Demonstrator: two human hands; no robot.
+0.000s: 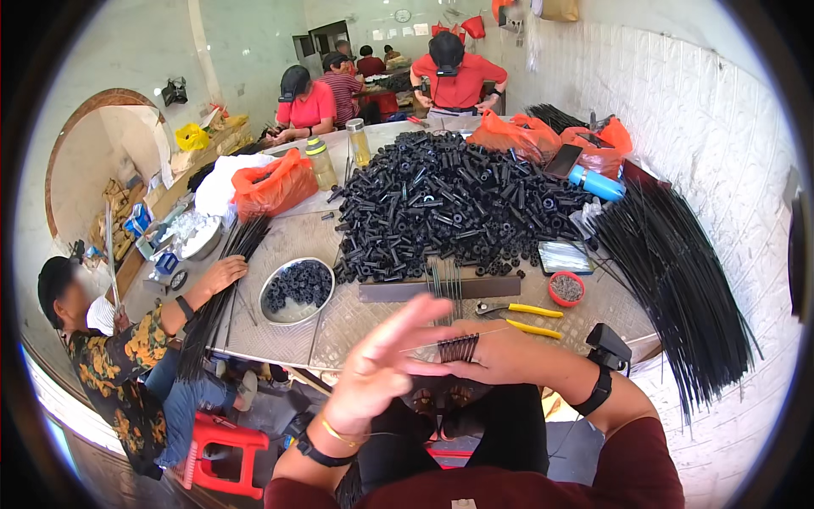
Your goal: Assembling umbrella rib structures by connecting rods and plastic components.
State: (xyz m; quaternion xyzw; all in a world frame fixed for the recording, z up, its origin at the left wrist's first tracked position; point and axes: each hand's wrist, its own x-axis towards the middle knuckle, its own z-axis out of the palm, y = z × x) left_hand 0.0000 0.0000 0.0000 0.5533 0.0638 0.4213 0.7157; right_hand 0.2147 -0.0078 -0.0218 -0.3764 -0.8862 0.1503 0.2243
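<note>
My left hand (377, 360) is raised in front of me, its fingers stretched out and apart, with fingertips near my right hand. My right hand (492, 349) lies across the near table edge, its fingers closed on a row of thin dark rods (458, 349). More thin rods (443, 288) stick out beyond it over a flat dark bar (381, 293). A fine, pale line runs between my hands; I cannot make out what it is. Just beyond my right hand lie yellow-handled pliers (534, 311) with their handles spread.
A big heap of black tubular parts (449, 204) covers the table's middle. Nearby are a bowl of black rings (297, 293), a red dish of small grey pieces (565, 289) and long black rods (678, 280). At left a person's hand (227, 273) touches another rod bundle; others sit farther back.
</note>
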